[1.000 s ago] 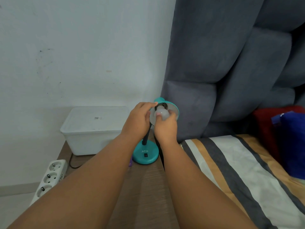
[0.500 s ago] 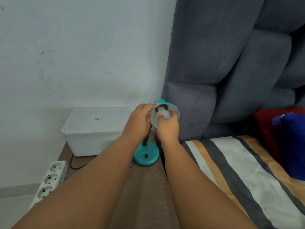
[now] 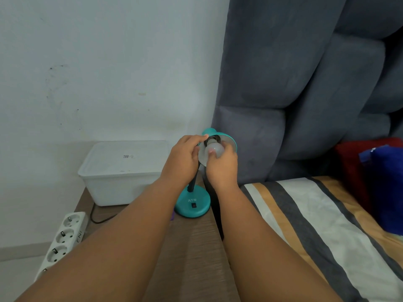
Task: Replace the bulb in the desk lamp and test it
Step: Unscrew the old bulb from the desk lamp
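Note:
A small teal desk lamp stands on a wooden bedside table (image 3: 196,247), its round base (image 3: 193,203) marked ATN. The teal shade (image 3: 229,139) is tilted toward me. A white bulb (image 3: 214,147) sits at the dark socket (image 3: 211,139) inside the shade. My right hand (image 3: 221,166) grips the bulb with its fingers curled around the glass. My left hand (image 3: 182,160) holds the left rim of the shade, thumb near the socket. The lamp's black neck is mostly hidden behind my hands.
A white lidded plastic box (image 3: 122,171) sits at the back left of the table, a black cord (image 3: 98,219) beside it. A white power strip (image 3: 63,238) hangs at the table's left edge. A grey padded headboard (image 3: 305,94) and striped bed (image 3: 316,225) lie right.
My right hand's fingers have shifted slightly around the bulb; both hands stay on the lamp head. The view has drifted a little.

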